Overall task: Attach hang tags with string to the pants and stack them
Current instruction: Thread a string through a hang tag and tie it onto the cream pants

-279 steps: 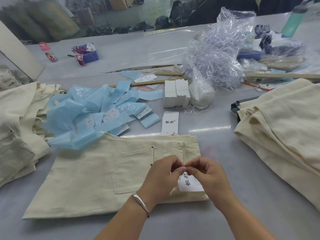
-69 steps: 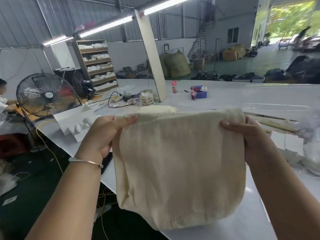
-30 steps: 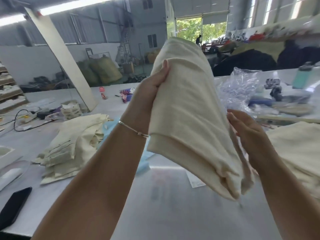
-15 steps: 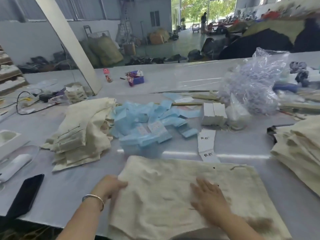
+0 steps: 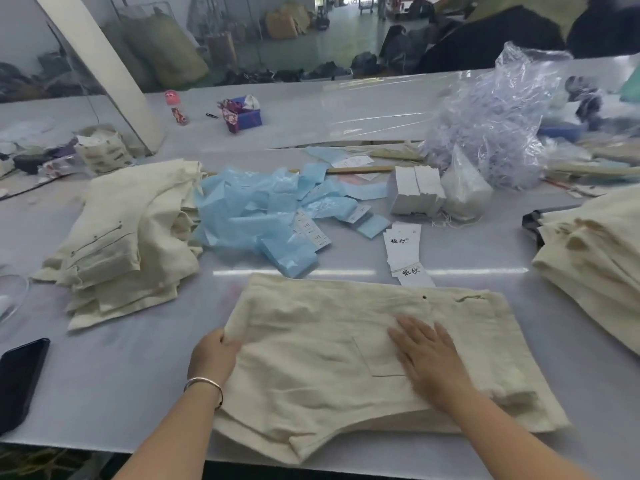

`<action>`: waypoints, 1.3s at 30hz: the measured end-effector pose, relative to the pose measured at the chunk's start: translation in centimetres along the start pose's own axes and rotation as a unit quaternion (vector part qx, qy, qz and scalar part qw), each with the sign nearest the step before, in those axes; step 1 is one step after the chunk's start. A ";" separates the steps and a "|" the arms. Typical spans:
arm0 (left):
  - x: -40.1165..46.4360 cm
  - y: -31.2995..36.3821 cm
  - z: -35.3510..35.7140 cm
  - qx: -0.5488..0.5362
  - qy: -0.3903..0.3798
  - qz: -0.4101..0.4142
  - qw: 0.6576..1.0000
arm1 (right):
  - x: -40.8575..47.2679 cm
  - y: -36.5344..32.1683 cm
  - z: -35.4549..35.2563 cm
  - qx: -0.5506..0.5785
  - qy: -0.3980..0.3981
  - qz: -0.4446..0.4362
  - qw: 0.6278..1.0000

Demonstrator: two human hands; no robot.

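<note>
A fresh pair of pants now lies flat on the table

The folded cream pants [image 5: 363,362], held up in the air one second ago, are spread on the table [image 5: 114,375]. The left hand [image 5: 213,358] now grips their left edge, and the right hand [image 5: 427,358] has come down flat on the pocket.

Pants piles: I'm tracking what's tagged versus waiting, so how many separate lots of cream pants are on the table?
3: a stack at the left, a stack at the right edge, and one pair spread in front under both hands. Each stack's count is hidden.
</note>
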State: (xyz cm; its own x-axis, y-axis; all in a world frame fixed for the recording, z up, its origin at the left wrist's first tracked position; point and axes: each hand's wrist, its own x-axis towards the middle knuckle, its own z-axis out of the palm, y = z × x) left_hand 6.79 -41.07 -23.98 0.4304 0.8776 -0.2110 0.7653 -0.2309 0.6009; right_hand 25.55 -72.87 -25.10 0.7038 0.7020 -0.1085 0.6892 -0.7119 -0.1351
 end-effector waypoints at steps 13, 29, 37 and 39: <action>-8.7 9.7 7.5 -0.031 -0.118 0.201 0.972 | -5.1 7.8 -4.3 0.327 0.059 0.379 0.864; -16.4 17.0 15.0 -0.387 -0.420 0.017 0.821 | -5.8 2.7 -4.9 0.449 0.171 0.173 0.860; -16.1 16.7 15.9 -0.406 -0.440 -0.028 0.800 | -5.5 5.6 -5.1 0.385 0.194 0.160 0.888; -15.8 16.4 16.0 -0.396 -0.444 -0.029 0.803 | -5.1 6.0 -5.3 0.302 0.194 0.101 0.928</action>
State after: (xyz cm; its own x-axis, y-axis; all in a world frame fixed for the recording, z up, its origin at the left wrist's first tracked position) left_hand 20.23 -65.40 -23.12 0.8463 0.1495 -0.5114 0.4028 0.4488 0.7977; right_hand 27.00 -80.83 -20.15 0.8975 0.4129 0.1549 0.3975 -0.6050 -0.6899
